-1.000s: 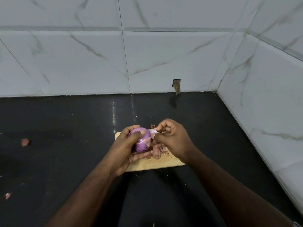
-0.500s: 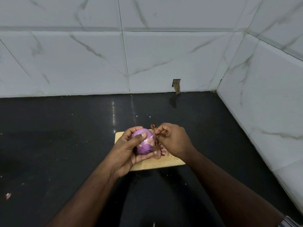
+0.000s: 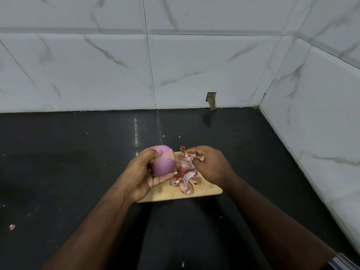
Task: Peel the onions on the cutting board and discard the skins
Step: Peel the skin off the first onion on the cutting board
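Onion (image 3: 163, 163) cupped in left hand (image 3: 140, 176) grip above cutting board (image 3: 206, 190), right hand (image 3: 211, 164) pinching skin (image 3: 190, 157) beside it

Cutting board (image 3: 204, 191) pale wood, matt; counter (image 3: 78, 152) glossy black stone, probably; skins (image 3: 187, 182) papery.

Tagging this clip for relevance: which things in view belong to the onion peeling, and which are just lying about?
In use:
- onion, held in left hand
- skin strip, pinched by right hand
- peeled skins
- cutting board

Lying about:
- pink scrap on the counter
- wall hole
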A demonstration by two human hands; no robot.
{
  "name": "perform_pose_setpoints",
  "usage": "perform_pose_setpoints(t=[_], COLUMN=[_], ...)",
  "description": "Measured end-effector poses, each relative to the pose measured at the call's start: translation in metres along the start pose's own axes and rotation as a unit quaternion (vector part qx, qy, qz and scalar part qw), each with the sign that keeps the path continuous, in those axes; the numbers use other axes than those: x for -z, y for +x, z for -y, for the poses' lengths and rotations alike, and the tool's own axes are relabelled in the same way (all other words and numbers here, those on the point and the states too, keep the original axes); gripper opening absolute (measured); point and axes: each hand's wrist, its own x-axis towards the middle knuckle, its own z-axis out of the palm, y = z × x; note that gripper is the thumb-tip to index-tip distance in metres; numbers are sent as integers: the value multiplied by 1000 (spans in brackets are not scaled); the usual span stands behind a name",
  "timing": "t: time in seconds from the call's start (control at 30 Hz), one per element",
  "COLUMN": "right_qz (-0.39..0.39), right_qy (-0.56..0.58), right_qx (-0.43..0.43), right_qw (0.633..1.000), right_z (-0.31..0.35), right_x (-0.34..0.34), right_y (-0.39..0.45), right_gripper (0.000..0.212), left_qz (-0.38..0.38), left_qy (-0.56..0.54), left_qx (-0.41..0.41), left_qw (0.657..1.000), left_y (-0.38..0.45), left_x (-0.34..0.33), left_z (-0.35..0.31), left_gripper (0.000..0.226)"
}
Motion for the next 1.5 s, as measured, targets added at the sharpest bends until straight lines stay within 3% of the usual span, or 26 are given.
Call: perform_pose_setpoints(t=[0.2,0.3,0.43,0.5,0.6,0.73,1.03,1.27,1.5], right_qz=[58,97,-14,-19,29,21,79,67,38], right_qy=[-139,-197,8,93,118,132,68,300,265], right_qx=[106,111,97,108,130,116,70,-6,-17], right_qw=[983,969,995,990,984,984,992,952,963], right_z=[-15,-24,5,30,50,48,50,37,25], right_x=[-38,-48,-30,-19,-21,-28,-17,-15,-19], right_y=[-13,-16,-9,-4,5,15,27,24,20], right_gripper=[61,60,55,57,67,52,43,18,23], left_qz=[-28,-39,-30,-21,-4,-11,-12,-32,3], left_qy=[18,30,60,79,122,159,203,153,92], left_qx=[-22,-17,-7,-12,-25,-33,-25,-12,48], left_qw=[999,999,998,997,992,987,979,988,995], left_y=[4,7,13,16,18,24,27,26,21], left_x=[7,9,12,11,8,9,12,15,14], left_z=[-12,-12,-13,-15,-18,-20,-19,-24,-22], left_gripper=[32,32,40,41,45,48,27,33,35])
